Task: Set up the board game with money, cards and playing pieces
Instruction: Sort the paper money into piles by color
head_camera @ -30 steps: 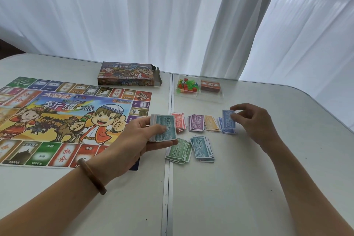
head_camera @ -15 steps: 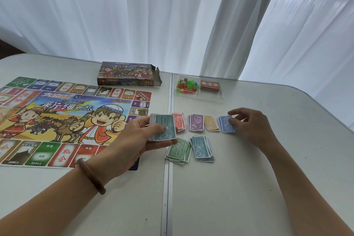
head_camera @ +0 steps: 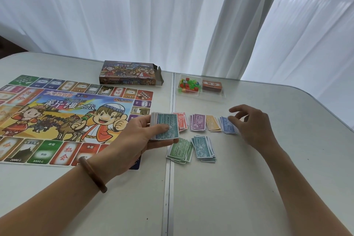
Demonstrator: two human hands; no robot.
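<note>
Play money stack (head_camera: 165, 127) gripped in the left hand (head_camera: 138, 136), with the right hand (head_camera: 254, 126) at the blue pile (head_camera: 227, 125).

The left hand held the stack just above the white table (head_camera: 249, 188) beside the game board (head_camera: 57, 117), thumb across the top teal 1000 note and fingers curled underneath; the stack's long axis ran away from the person, face up. The right hand was loosely spread and held nothing, its fingertips resting at the blue pile's right edge. Red (head_camera: 182, 121), purple (head_camera: 198, 122) and tan (head_camera: 212, 123) piles lay in a row left of the blue one, and green (head_camera: 180, 151) and teal (head_camera: 204, 146) piles sat nearer, all lengthwise front to back.
</note>
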